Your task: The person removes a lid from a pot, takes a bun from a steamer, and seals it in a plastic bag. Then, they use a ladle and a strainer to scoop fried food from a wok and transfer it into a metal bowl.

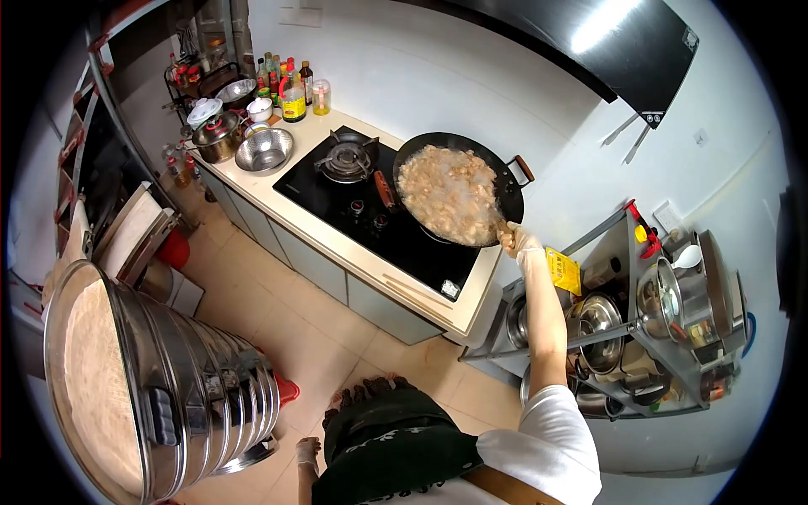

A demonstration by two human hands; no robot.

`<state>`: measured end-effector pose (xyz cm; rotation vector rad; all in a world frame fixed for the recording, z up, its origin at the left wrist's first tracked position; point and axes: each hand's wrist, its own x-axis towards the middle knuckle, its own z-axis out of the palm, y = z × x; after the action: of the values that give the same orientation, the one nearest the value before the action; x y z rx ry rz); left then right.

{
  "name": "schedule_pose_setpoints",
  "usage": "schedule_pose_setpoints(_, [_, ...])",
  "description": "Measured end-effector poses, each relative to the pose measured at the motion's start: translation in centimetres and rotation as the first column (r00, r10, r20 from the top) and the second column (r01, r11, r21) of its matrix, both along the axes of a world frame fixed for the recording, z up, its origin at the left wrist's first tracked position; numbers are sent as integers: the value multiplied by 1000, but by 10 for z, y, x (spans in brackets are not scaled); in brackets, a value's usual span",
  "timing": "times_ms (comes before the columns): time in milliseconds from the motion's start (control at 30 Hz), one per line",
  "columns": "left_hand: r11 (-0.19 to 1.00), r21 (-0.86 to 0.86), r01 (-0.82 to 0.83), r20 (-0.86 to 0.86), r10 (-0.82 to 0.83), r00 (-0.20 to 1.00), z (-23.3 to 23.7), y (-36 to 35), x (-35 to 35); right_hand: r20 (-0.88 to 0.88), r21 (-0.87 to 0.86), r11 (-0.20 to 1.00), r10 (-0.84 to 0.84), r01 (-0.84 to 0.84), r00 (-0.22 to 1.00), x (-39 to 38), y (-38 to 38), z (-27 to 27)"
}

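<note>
My right hand [523, 242], in a thin clear glove, is closed at the right rim of a large black wok [511, 202]. It grips the handle of what looks like a spatula [504, 227], whose head is hidden in the food and steam. Pale chopped pieces of food [446, 189] fill much of the wok, which sits on the right side of a black gas hob [332, 183]. My left hand [308, 453], also gloved, hangs low beside my dark apron [383, 459]. Its fingers look loosely apart, and nothing shows in them.
A tall steel stacked steamer [210, 396] stands at the lower left. Bottles [293, 101], a lidded pot [217, 139] and a colander [263, 151] crowd the counter's left end. To the right, a metal rack [589, 337] holds bowls and a yellow packet [564, 271]. A range hood [581, 50] hangs above.
</note>
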<state>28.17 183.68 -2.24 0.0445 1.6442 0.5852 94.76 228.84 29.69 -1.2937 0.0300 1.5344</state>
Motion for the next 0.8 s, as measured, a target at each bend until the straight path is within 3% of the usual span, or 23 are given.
schedule_pose_setpoints(133, [998,19,64,-92,-62,994,-12,-7,-1,294,9,999,45,-49,955,-33,-12,17])
schedule_pose_setpoints(233, [997,-1,78,-72,-78,994,-26,-13,-7,623,-8,988,124,-152,773,-69,-25,38])
schedule_pose_setpoints(300, [997,-18,80,-35,-80,996,-29,-11,-10,796,-108,977,196,-183,573,-99,-37,56])
schedule_pose_setpoints(367, [994,-38,100,-18,-101,995,-27,-7,-11,941,-245,939,291,-243,176,-103,-39,33])
schedule_pose_setpoints(400, [993,-21,112,-40,-113,993,-29,-6,-13,958,-280,935,259,-216,-121,-90,-32,2])
schedule_pose_setpoints(433, [992,-5,124,-62,-124,990,-32,-6,-14,941,-275,934,212,-228,-263,-130,-61,47])
schedule_pose_setpoints(567, [995,23,100,13,-100,995,-24,2,-25,893,-390,900,317,-197,-319,-166,-109,100])
schedule_pose_setpoints(600, [998,-12,69,215,-65,974,-34,7,-33,889,-402,894,330,-197,-316,-164,-117,103])
schedule_pose_setpoints(800, [997,-69,45,338,-19,941,-36,6,-39,784,-513,836,362,-197,-504,-153,-141,92])
